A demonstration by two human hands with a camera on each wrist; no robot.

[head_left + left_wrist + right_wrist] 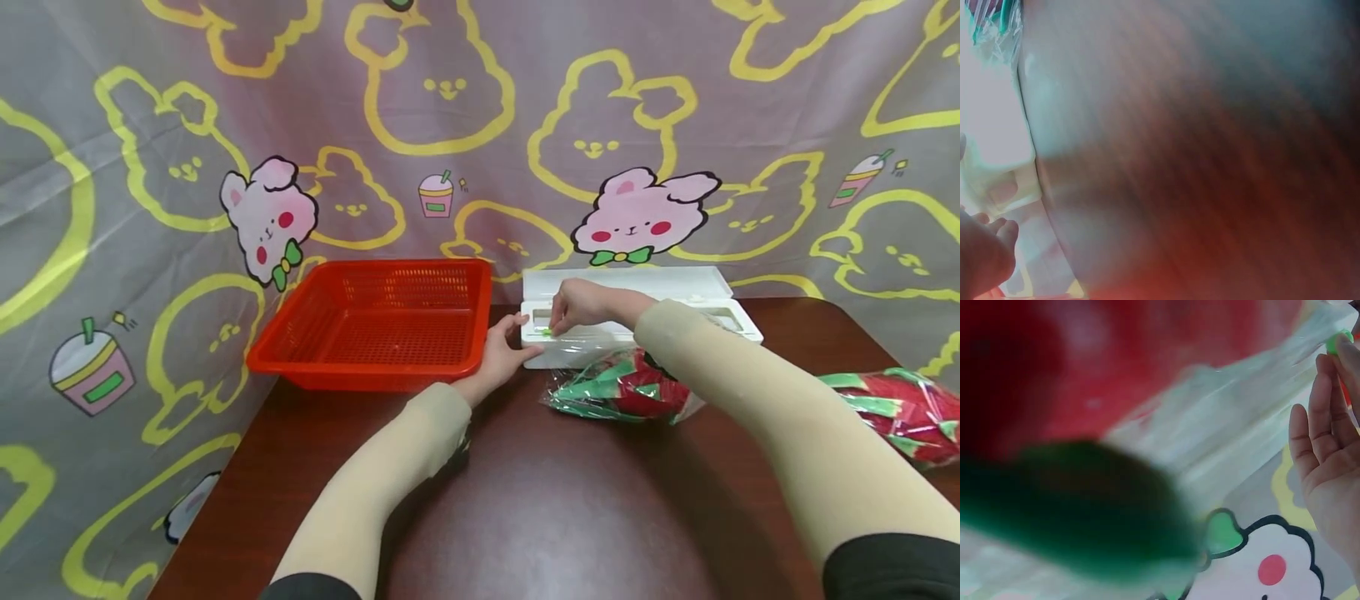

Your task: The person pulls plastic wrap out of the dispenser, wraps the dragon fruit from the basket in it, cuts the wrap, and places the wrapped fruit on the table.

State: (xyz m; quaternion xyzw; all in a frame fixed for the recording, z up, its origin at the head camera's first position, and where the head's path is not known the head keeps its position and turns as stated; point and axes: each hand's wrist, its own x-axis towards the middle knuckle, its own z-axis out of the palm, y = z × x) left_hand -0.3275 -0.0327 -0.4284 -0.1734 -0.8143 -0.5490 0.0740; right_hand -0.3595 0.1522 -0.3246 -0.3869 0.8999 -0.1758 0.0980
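A white cling film dispenser (542, 358) lies along the far edge of the table, its lid (622, 283) raised. My right hand (583, 303) reaches over it and pinches the small green cutter slider (1339, 342) near the left end. Against that same end rests my left hand (498, 354), thumb at the front corner and fingers farther back. Clear film (585, 348) hangs from the dispenser's front. Just before it lies a red dragon fruit (637, 392) with green scales, wrapped in film and partly hidden by my right sleeve.
An orange-red plastic basket (292, 369) with perforated walls stands to the left, close to my left wrist. Another film-wrapped dragon fruit (911, 408) lies at the right, beyond my right forearm. A patterned curtain (480, 100) hangs right behind the table (525, 500).
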